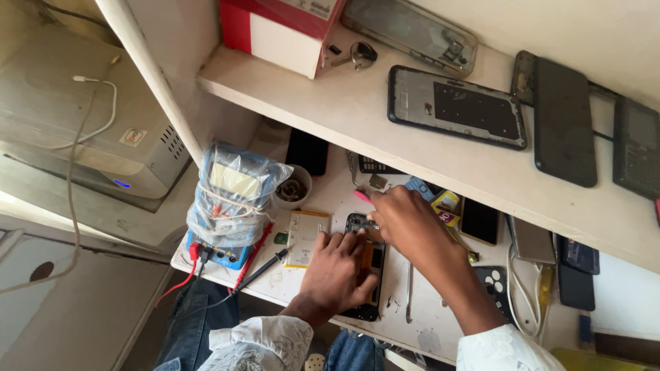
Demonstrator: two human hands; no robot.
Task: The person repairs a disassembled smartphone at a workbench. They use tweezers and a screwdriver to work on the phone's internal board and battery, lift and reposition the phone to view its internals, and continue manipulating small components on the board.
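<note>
An opened phone (364, 227) lies face down on the white worktop (426, 323), its insides showing. My left hand (337, 271) rests flat on the phone's lower half and pins it down. My right hand (405, 216) is over the phone's upper end, fingers pinched on a thin pink-handled tool (362, 197) that points into the phone. A flat silver battery (307, 237) lies just left of the phone.
A multimeter wrapped in a plastic bag (230, 199) stands at left with red and black probe leads (258, 271). A small round cup (294, 187) sits behind the battery. Tweezers (409, 292) and several phones lie at right. The upper shelf (357, 110) holds phone frames and a red-white box (278, 31).
</note>
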